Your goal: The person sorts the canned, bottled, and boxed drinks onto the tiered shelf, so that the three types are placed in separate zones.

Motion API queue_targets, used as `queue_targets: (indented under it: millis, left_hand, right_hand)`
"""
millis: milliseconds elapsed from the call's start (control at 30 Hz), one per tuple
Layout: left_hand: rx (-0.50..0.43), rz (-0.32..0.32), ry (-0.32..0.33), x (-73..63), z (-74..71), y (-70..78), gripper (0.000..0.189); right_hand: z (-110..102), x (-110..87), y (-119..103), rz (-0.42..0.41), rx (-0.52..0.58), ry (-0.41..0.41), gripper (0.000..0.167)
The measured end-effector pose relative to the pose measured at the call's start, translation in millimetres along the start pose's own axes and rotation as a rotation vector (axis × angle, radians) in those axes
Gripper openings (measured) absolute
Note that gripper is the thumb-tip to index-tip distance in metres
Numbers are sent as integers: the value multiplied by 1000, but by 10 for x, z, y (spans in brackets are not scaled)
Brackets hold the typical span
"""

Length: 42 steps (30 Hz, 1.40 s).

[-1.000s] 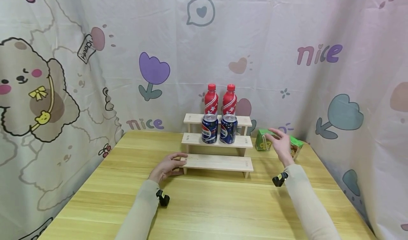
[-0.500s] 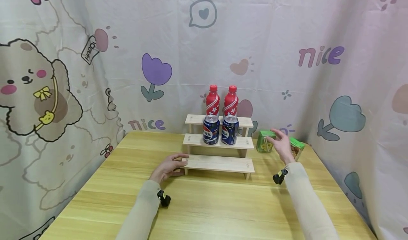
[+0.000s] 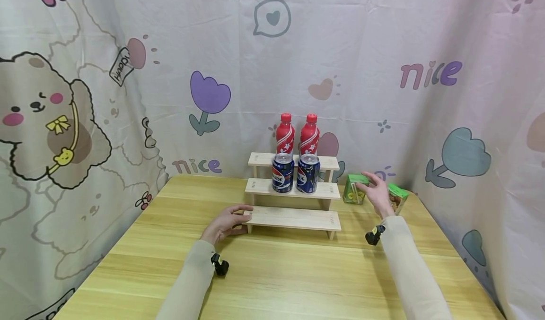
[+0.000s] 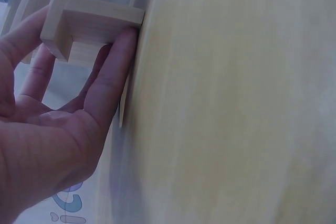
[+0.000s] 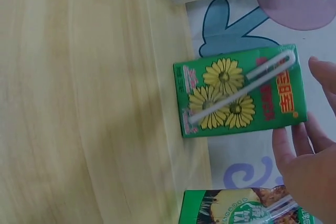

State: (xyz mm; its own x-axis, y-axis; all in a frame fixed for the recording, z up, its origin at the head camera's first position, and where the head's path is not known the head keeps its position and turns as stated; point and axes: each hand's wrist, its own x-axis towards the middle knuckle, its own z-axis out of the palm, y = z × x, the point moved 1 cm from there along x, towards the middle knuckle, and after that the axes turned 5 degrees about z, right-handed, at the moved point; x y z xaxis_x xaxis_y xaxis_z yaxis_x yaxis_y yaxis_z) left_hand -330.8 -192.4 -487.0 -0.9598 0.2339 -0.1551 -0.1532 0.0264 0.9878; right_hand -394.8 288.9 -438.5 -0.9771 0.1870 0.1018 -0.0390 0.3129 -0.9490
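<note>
A three-step wooden display stand [image 3: 294, 218] stands on the table. My left hand [image 3: 224, 224] grips the left end of its lowest step; in the left wrist view the thumb and fingers lie around the plank [image 4: 55, 24] and its leg [image 4: 102, 17]. At the right, my right hand [image 3: 376, 194] is at the top of a green drink carton [image 3: 353, 190], its fingers spread. The right wrist view shows this upright carton with yellow flowers and a straw [image 5: 241, 87]; fingertips are right at its top corner and the thumb [image 5: 323, 74] stands apart from it.
Two blue cola cans [image 3: 283, 173] are on the middle step, and two red bottles [image 3: 309, 135] on the top step. A second green carton [image 3: 397, 198], with a brown picture, stands right of my right hand. A patterned curtain [image 3: 255, 74] hangs behind the table.
The head view has shifted slightly, so everything sits a little further right. Both hands keep nearly the same places at the stand and the carton.
</note>
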Motion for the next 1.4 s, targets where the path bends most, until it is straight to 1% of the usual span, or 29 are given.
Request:
queue_targets:
  millis: [133, 233, 400, 500, 700, 900, 1033, 1133, 1200, 1400]
  left_hand:
    - [-5, -3, 7, -9, 2, 1, 39]
    - [-10, -7, -1, -8, 4, 1, 40]
    - [-5, -8, -10, -10, 3, -10, 40]
    - [-4, -5, -11, -16, -2, -14, 40]
    - [-4, -4, -10, -24, -6, -18, 40]
    - [0, -5, -13, -18, 0, -3, 41]
    - [2, -5, -6, -14, 13, 6, 40]
    - [-1, -8, 1, -16, 21, 7, 38]
    - [-4, -8, 2, -13, 25, 9, 38]
    - [-16, 0, -7, -12, 16, 7, 39]
  right_hand:
    - [15, -14, 22, 10, -45, 3, 58]
    - [27, -29, 44, 28, -103, 0, 58]
    - [52, -41, 81, 41, -153, -10, 54]
    - [75, -40, 97, 31, -142, -7, 51]
    - [133, -43, 136, 3, -79, 10, 48]
    - [147, -76, 174, 21, -47, 89, 47]
    - [136, -107, 194, 37, -74, 141, 47]
    - [139, -147, 187, 34, -59, 162, 47]
    - [137, -176, 172, 37, -29, 176, 46]
    - [84, -276, 82, 27, -3, 213, 48]
